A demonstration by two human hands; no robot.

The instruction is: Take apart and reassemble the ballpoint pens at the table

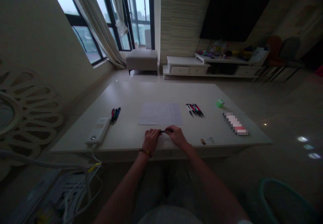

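My left hand and my right hand meet at the near edge of a white table. Between their fingertips they pinch a small black pen-like object, partly hidden by my fingers. A sheet of white paper lies just beyond my hands. To its right is a bunch of several pens, and to its left a small group of dark pens. Further left lies a white power bank with a cable. A green cube and a pixelated package sit at the right.
Two small scraps lie near the table's front edge. Cables tangle below the left corner, and a teal basket rim shows at lower right. A white ornate mirror frame hangs at left.
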